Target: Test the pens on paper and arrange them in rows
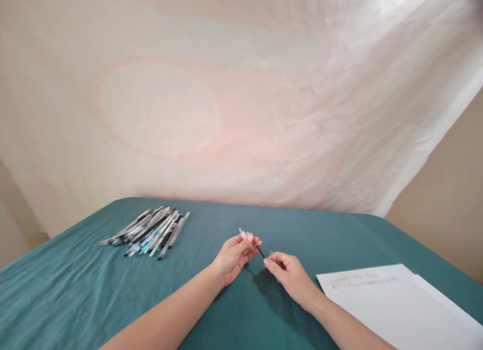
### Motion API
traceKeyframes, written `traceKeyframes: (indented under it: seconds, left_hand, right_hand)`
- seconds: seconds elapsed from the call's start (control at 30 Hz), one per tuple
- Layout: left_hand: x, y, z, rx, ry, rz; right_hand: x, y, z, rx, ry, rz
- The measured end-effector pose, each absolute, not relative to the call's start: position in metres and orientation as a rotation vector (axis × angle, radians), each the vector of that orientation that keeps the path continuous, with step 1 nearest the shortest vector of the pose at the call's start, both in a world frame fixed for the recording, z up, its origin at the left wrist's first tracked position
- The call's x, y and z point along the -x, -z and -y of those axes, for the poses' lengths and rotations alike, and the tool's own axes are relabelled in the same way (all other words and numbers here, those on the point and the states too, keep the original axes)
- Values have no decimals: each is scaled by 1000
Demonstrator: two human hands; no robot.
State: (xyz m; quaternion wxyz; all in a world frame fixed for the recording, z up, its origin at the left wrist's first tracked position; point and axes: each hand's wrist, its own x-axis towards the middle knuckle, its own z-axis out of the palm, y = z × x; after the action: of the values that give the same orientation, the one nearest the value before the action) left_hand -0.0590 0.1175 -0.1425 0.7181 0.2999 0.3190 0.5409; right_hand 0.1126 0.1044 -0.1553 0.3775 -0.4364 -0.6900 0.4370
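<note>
Left hand: thumb and forefinger closed on the upper end of a slim pen, whose pale, translucent tip pokes out past the thumb; the other fingers loosely curled below. Right hand: thumb and fingers pinched together at the pen's lower end, which the grip hides. Between the two hands a short dark stretch of the pen shows, slanting down toward the right hand. Whether it is one piece or two parts: cannot tell. Both hands held just above a green tablecloth, shadow beneath.

Left of the hands, well apart: a heap of pens, clear, black and some light blue, lying roughly side by side. Right, near the right forearm: white paper sheets, overlapping, faint handwriting along the top; too blurred to read. Behind the table: a pale, creased cloth backdrop.
</note>
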Motion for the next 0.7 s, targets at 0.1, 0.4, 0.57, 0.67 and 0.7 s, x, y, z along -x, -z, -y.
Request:
traceKeyframes:
  seconds: [0.1,0.4,0.57,0.67,0.7]
  left_hand:
    - [64,145,-125,-612,-1270,-737]
    - [56,143,-114,-689,-1141,-808]
    - [49,144,-107,-798,-1083,-823]
    - [48,146,-108,-823,-1093,-818]
    - [48,146,-108,-829,-1096,-815]
  right_hand:
    - [-112,157,-105,1108,-1114,1764]
    - [-113,156,-104,1058,-1192,1679]
    - [-112,155,-104,1038,-1202,1675]
    - [-112,155,-103,1030,-1196,1697]
    - [-112,155,-103,1030,-1195,1712]
